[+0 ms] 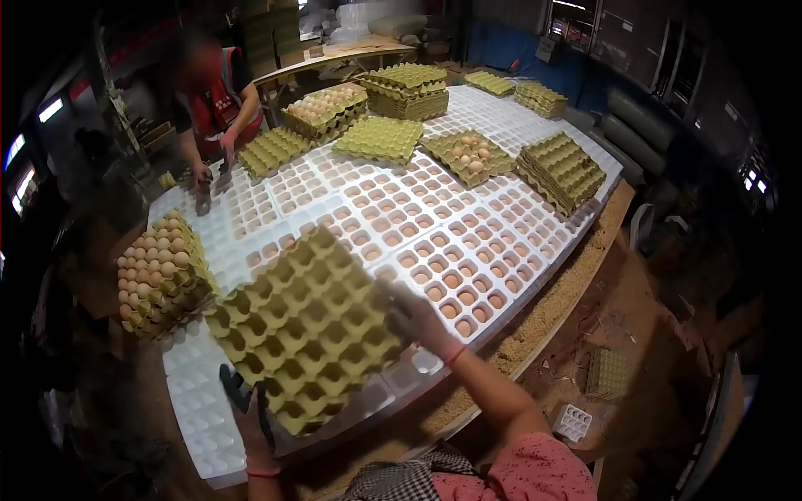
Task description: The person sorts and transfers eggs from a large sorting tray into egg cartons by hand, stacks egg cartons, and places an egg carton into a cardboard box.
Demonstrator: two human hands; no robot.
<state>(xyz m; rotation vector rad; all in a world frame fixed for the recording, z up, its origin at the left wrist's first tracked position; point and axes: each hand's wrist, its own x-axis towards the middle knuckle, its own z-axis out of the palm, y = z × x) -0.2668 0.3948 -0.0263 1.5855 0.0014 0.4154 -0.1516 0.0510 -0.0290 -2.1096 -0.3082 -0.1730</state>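
Observation:
A yellow-green pulp egg tray (305, 326) is held tilted between my two hands above the white foam trays; no eggs show in its cups. My left hand (249, 416), in a dark glove, grips its lower left edge. On its right edge is my right hand (411, 316), also gloved and slightly blurred. Just right of that hand, brown eggs (449, 311) sit in the square pockets of a white foam tray (487, 341). To the left stands a stack of pulp trays (196, 288) with eggs (153, 263) on top.
A co-worker (219, 100) in a red vest reaches over the table's far left. Pulp tray stacks stand at the back (407, 93) and right (561, 171). A tray with several eggs (473, 154) lies mid-table. A wooden ledge with sawdust (535, 326) runs along the near edge.

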